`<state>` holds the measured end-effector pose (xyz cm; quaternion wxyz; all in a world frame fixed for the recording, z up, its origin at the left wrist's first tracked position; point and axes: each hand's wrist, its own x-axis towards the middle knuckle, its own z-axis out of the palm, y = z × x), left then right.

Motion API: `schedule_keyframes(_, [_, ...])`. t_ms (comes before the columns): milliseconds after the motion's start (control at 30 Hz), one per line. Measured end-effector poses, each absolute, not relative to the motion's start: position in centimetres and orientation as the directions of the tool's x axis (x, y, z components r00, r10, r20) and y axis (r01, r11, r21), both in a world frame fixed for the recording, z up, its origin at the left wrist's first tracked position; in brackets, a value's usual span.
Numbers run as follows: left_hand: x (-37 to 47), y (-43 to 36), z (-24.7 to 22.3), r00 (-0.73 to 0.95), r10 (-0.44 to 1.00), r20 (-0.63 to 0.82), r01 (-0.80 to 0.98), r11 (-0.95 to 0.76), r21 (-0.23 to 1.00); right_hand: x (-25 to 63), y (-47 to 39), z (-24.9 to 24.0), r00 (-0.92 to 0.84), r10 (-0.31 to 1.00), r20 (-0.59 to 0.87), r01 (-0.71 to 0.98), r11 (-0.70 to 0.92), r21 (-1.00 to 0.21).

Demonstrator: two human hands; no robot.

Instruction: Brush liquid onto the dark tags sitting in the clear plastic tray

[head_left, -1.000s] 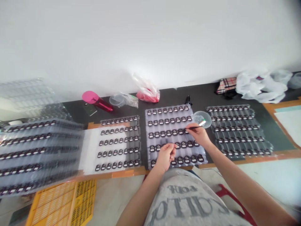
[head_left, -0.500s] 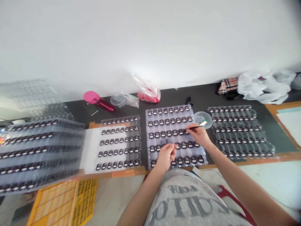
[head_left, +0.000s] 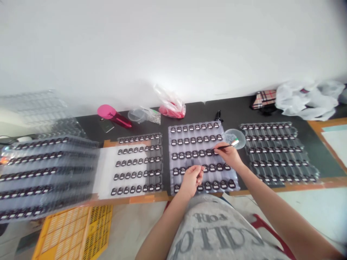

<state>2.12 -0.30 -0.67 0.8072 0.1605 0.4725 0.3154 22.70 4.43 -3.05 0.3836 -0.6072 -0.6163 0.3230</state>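
On the dark bench before us, our right hand (head_left: pixel 229 154) pinches a thin black tool (head_left: pixel 224 147), its tip resting on a small black part in the third row of the middle tray (head_left: pixel 202 157), just beside the clear dish (head_left: pixel 236 137). Our left hand (head_left: pixel 193 177) hovers over the fourth row with fingertips pressed together; whether they pinch a part we cannot tell. We judge we are working part by part along this row, and the next move calls for a steady tip set on the neighbouring part. Against the earlier frames, both hands sit almost unchanged; only the view has drifted slightly.
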Motion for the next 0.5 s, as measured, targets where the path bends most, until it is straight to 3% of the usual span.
schedule_keyframes(500, [2.19, -0.32, -0.62, 0.349, 0.663, -0.663, -0.343, 0.748, 0.568, 22.69, 4.26, -2.92, 0.038, 0.998, 0.056, 0.475, 0.032, -0.879])
